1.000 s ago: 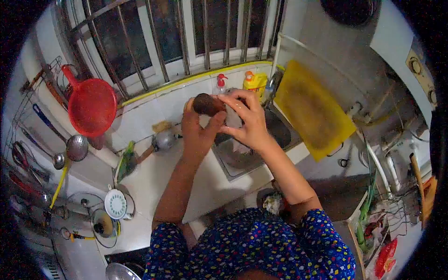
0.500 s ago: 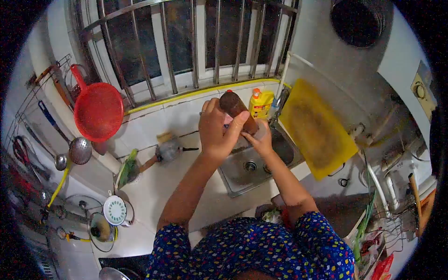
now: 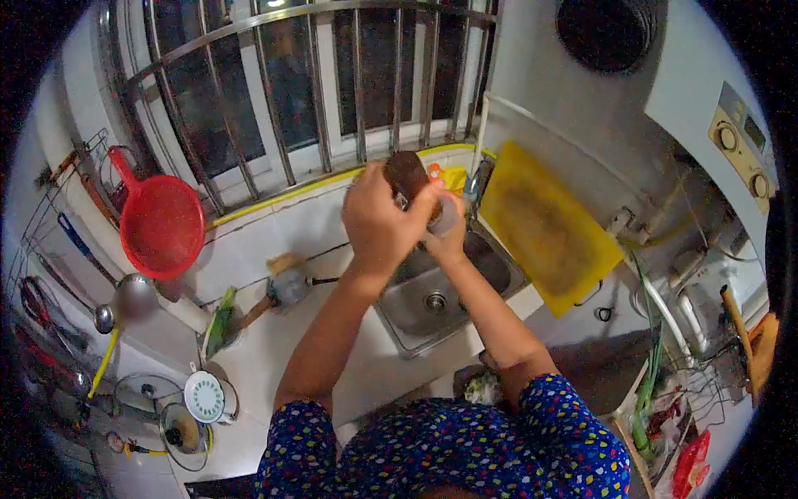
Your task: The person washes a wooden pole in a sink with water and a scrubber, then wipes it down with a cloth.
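Observation:
My left hand (image 3: 378, 220) is wrapped around a dark brown cylinder (image 3: 406, 173) that looks like a bottle. The cylinder tilts, its upper end toward the window, above the far side of the steel sink (image 3: 420, 306). Close against its lower end, my right hand (image 3: 449, 242) grips a pale translucent cup-like piece (image 3: 450, 218). Whether the two pieces are joined I cannot tell, as my fingers cover the meeting point. Behind my hands a yellow bottle with an orange cap (image 3: 454, 178) is partly hidden.
A stained yellow board (image 3: 544, 229) leans right of the sink. Left on the wall hang a red strainer (image 3: 163, 224) and several ladles and utensils. A white-and-green dish (image 3: 204, 397) and a glass lid (image 3: 184, 437) lie at the left counter. Window bars (image 3: 357, 83) stand ahead.
The view has shifted, so the surroundings sit further left. Both hands stay together above the sink with the same pieces, and now cover more of the yellow bottle.

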The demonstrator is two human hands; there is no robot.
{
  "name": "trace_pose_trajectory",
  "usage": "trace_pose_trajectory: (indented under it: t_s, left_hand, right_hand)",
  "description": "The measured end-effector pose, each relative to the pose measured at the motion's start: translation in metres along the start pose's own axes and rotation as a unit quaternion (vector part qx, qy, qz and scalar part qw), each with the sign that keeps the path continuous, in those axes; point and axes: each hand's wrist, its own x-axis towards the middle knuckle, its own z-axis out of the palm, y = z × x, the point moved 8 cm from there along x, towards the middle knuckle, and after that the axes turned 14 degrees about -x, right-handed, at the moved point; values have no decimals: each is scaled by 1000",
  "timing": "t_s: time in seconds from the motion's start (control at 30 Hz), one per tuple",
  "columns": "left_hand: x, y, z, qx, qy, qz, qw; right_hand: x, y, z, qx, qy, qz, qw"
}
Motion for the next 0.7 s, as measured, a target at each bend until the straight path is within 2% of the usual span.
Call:
trace_pose_trajectory:
  t_s: [0.03,0.07,0.1,0.13,0.17,0.3,0.37,0.4,0.5,0.57,0.6,0.63,0.7]
  left_hand:
    - [-7,-4,-2,-1,-9,-8,1000]
    - [-12,-14,-5,-25,-20,-33,999]
    - [-7,-20,-5,-52,-22,-47,997]
    - [-9,-5,-10,-17,-25,8,999]
    - [-13,2,-13,-37,-31,-13,999]
    - [-24,13,0,-3,-75,-26,997]
    - [-28,29,14,-6,-94,-24,995]
    - [-26,39,22,-38,-103,-16,994]
    - [-35,72,56,-75,-126,23,989]
    - [-48,105,86,-93,-182,56,977]
    - [-60,114,106,-130,-210,36,968]
    - [-72,122,124,-182,-252,0,950]
    - [-96,146,152,-272,-294,48,915]
  right_hand:
    - [-12,18,8,-41,-48,20,998]
    - [-26,44,18,-4,-106,73,992]
    - [-37,62,12,-6,-96,70,993]
    - [-57,86,15,-51,-156,110,980]
    - [-75,109,21,-95,-218,154,959]
    - [-103,143,10,-27,-222,209,952]
    - [-85,106,-20,-12,-147,141,979]
    - [-76,87,-33,80,-112,161,977]
    - [-63,65,-80,102,-57,225,967]
    - [-55,31,-139,126,-7,264,956]
    - [-57,20,-165,131,19,278,952]
    - [-63,17,-189,115,62,253,959]
    - [-87,21,-231,89,132,228,960]
